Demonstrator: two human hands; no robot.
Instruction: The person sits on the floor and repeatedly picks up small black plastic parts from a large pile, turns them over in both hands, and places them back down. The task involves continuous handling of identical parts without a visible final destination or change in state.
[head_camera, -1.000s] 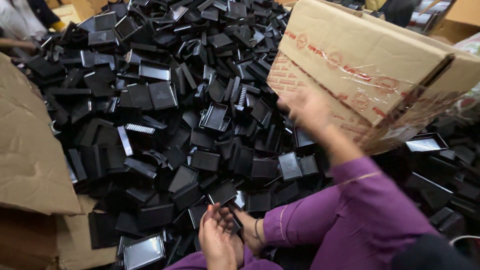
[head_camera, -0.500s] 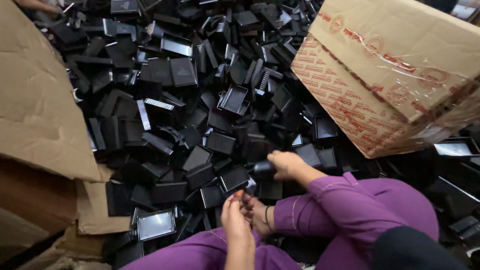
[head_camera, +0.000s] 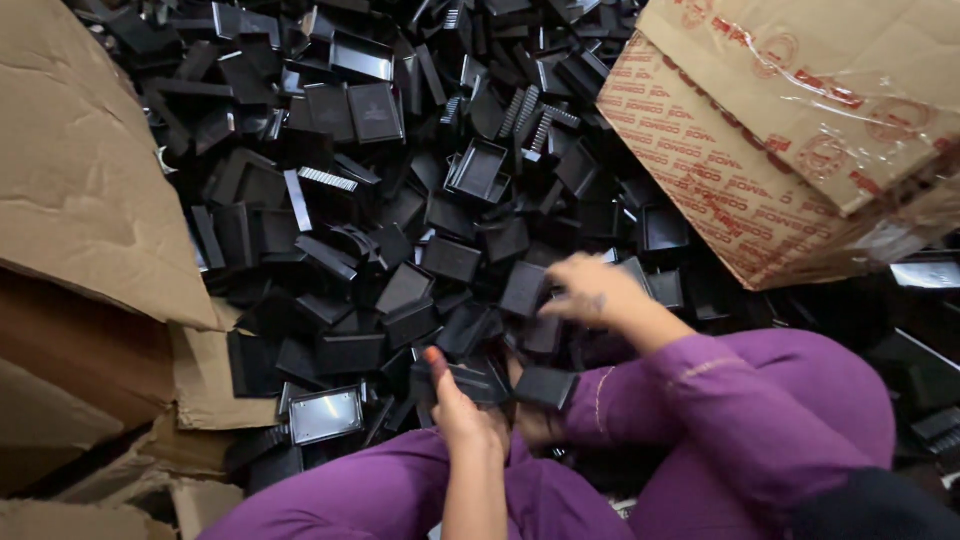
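Observation:
A deep heap of small black plastic trays (head_camera: 400, 230) covers the floor in front of me. My left hand (head_camera: 462, 412) is low in the middle, its thumb raised over a flat black tray (head_camera: 478, 382) that its fingers grip. Beside it lies another black tray (head_camera: 545, 386), against my purple-clad knee. My right hand (head_camera: 592, 292), blurred and in a purple sleeve, rests on the heap with its fingers against a square black tray (head_camera: 524, 290). Whether it grips that tray is not clear.
A large printed cardboard box (head_camera: 800, 130) with clear tape leans over the heap at the upper right. Torn brown cardboard flaps (head_camera: 90, 190) border the left side. A tray with a shiny inside (head_camera: 325, 415) lies near my left knee.
My right hand came down from the cardboard box to the heap, then shifted slightly up and right. The view moved in closer. My left hand stayed low in front of my lap.

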